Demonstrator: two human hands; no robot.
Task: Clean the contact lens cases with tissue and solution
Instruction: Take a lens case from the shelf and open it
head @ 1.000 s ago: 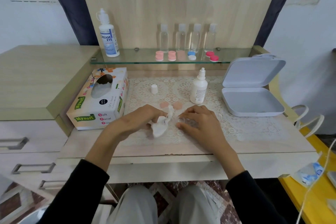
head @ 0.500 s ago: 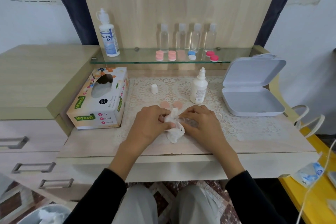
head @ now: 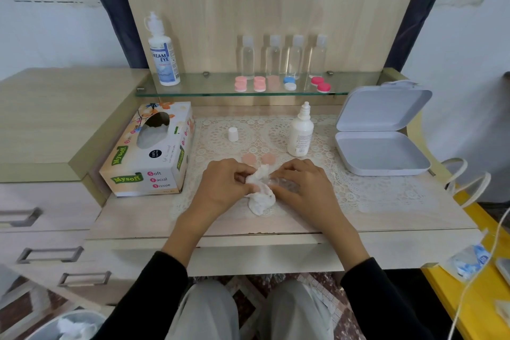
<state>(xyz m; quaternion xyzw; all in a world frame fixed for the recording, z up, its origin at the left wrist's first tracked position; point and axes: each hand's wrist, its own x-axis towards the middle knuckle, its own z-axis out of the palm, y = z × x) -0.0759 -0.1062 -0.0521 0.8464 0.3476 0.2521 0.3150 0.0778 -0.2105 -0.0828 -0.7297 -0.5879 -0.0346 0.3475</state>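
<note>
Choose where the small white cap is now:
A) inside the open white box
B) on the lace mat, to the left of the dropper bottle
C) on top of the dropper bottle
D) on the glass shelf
B: the small white cap stands on the lace mat, left of the dropper bottle and apart from it.

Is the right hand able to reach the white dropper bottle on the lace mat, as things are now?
Probably yes. The white dropper bottle stands just beyond the right hand, with only bare lace mat between them. However, the hand holds the clear lens case, so it must release that first.
</note>
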